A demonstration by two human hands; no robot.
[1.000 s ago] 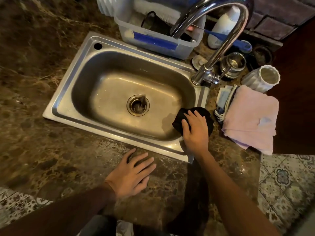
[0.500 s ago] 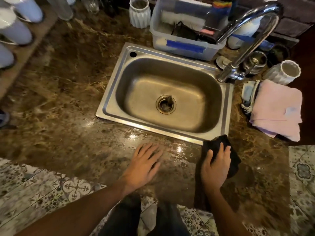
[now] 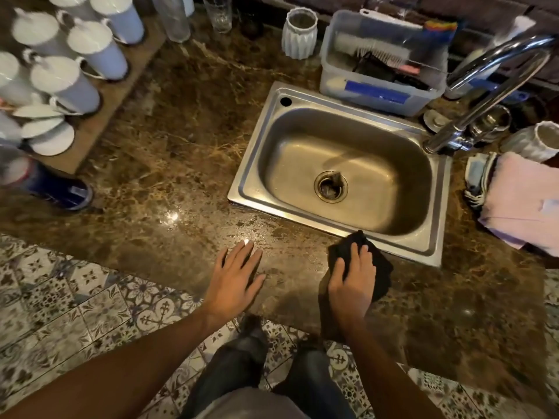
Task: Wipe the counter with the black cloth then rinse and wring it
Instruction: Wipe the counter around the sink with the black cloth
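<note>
The black cloth lies flat on the brown marble counter, just in front of the steel sink's near rim. My right hand presses down on the cloth with fingers spread over it; the cloth's far corner touches the sink rim. My left hand rests flat on the counter to the left of the cloth, fingers apart, holding nothing. The counter surface in front of the sink shines wet. The chrome tap arches over the sink's right side; no water is visible running.
A pink folded towel and a white ribbed cup sit right of the sink. A clear tub of brushes stands behind it. White mugs crowd a wooden board at the far left, with a second ribbed cup at the back.
My right hand slid the cloth from the sink's right rim down onto the counter, then left along the sink's front edge. My left hand stays flat on the counter. The camera view shifted left.
</note>
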